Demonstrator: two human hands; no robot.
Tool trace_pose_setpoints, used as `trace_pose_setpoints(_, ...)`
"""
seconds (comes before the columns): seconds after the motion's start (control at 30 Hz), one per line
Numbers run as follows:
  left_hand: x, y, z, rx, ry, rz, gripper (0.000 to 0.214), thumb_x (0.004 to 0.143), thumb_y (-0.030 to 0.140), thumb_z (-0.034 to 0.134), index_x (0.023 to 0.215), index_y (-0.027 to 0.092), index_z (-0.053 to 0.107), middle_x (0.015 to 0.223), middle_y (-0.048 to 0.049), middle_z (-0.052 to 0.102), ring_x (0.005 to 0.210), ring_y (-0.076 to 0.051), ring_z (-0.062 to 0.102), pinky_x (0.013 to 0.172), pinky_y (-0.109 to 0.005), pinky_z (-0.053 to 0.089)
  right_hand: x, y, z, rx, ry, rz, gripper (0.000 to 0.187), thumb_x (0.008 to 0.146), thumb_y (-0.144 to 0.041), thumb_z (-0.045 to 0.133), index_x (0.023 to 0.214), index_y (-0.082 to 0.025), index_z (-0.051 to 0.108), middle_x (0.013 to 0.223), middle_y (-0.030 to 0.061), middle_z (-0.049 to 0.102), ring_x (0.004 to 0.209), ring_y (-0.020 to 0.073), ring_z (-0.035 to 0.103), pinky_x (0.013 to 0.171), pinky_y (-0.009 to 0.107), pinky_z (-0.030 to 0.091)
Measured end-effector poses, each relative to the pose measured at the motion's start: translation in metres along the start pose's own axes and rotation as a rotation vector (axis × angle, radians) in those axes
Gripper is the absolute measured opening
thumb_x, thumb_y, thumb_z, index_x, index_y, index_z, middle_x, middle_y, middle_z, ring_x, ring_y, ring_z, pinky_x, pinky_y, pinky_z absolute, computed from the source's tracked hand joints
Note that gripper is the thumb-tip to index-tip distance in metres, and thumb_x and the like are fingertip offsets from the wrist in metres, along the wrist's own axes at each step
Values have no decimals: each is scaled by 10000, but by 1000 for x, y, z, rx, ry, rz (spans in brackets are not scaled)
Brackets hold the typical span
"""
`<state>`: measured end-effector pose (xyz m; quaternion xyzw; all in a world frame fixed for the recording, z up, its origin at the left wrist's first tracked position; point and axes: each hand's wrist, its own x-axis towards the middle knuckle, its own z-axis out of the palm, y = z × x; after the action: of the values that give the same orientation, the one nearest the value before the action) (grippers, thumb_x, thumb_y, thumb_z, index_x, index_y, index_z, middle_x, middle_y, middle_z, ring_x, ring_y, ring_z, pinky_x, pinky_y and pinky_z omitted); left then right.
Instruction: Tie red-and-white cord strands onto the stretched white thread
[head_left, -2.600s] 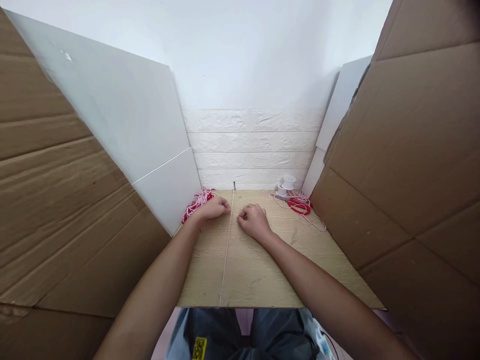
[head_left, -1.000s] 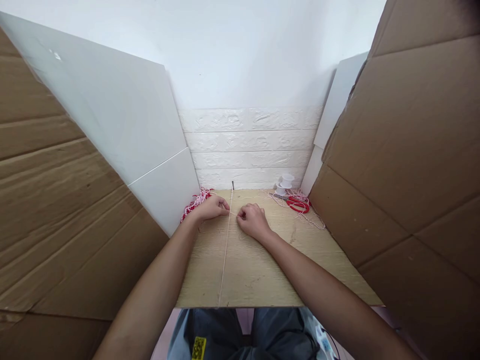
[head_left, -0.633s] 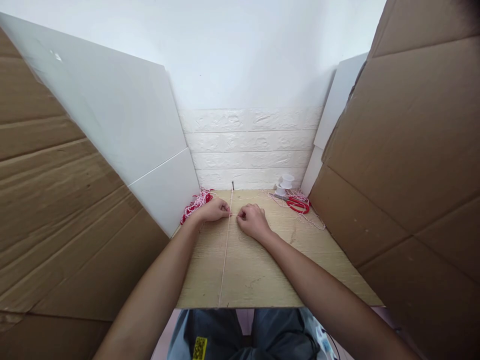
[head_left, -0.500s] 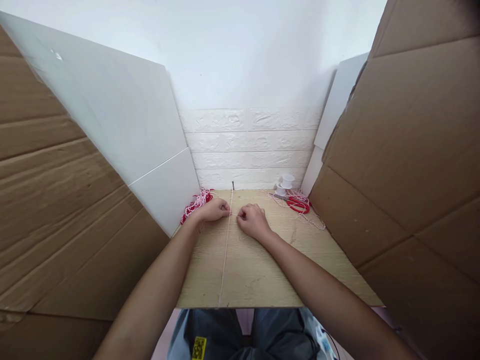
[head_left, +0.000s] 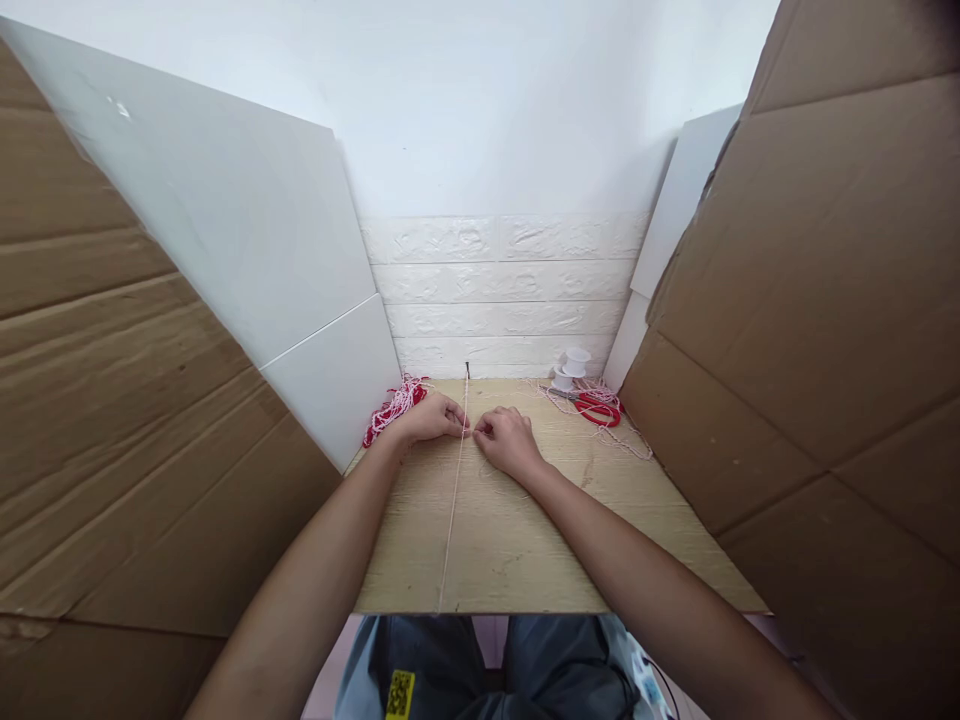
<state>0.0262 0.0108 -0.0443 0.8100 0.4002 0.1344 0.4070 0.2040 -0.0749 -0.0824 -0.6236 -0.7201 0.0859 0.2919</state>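
Note:
A pale cord (head_left: 452, 510) runs taut from a dark nail (head_left: 467, 369) at the back of the wooden board (head_left: 525, 560) down to its front edge. My left hand (head_left: 437, 416) is closed beside the cord, its thumb and fingertips pinching a thin thread where they meet the cord. Just to the right, my right hand (head_left: 506, 438) is also closed in a pinch on the thin thread. The fingertips of both hands almost touch, so little of the thread shows between them.
Red and pink-white cord (head_left: 395, 408) lies heaped at the back left. At the back right are red-handled scissors (head_left: 598, 408), white spools (head_left: 575, 362) and loose pink cord (head_left: 628, 445). Cardboard panels (head_left: 810, 300) flank both sides, and a white brick-pattern wall (head_left: 510, 285) stands behind.
My left hand has moved slightly right, closing the gap to my right hand. The taut cord has bent a little to the right at the fingers. The right hand stays nearly still.

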Motion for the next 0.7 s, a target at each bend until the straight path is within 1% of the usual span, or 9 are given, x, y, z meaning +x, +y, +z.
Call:
trace_pose_setpoints(0.13,0,1,0,19,-16,-3,301,609,421,785,730,147,753,627,-13,643,582,-129,493,526,-239,327,0,1,1,5,2,-1,108,888,-304,630,848,-235,703,973,48,664,1008,205,523,827,320,316)
trace_pose_setpoints(0.2,0,1,0,39,-9,-11,254,627,388,762,717,151,753,627,-11,644,576,-126,486,524,-238,322,0,1,1,5,6,-1,115,889,-306,627,843,-232,701,970,49,665,1004,206,524,824,320,316)
trace_pose_setpoints(0.3,0,-1,-1,47,60,-34,162,626,306,727,688,157,746,615,-9,635,565,-127,474,507,-242,311,0,1,1,1,11,1,122,893,-304,616,843,-227,696,967,51,666,1003,207,524,824,322,315)
trace_pose_setpoints(0.37,1,-3,-2,23,177,-61,123,626,281,708,641,160,716,585,-4,607,541,-125,457,487,-247,293,0,1,1,-5,5,4,117,893,-287,607,846,-222,693,967,52,666,1004,206,525,826,321,317)
trace_pose_setpoints(0.53,2,-10,-5,-92,582,-150,156,659,284,679,583,184,586,467,34,457,447,-103,374,443,-249,233,0,0,0,-6,1,-1,111,887,-255,592,841,-217,685,967,49,667,993,200,527,823,319,318)
trace_pose_setpoints(0.6,3,-14,-6,-190,672,-181,184,677,283,662,574,194,538,451,36,439,417,-95,350,425,-246,218,0,0,0,-2,5,-3,108,884,-252,591,836,-216,682,962,47,668,985,199,528,817,318,318)
trace_pose_setpoints(0.7,6,-17,-10,-392,731,-193,191,684,278,660,592,200,512,480,18,495,401,-86,366,402,-233,227,0,1,1,4,16,0,106,877,-250,592,823,-215,677,948,42,671,978,200,530,809,319,315)
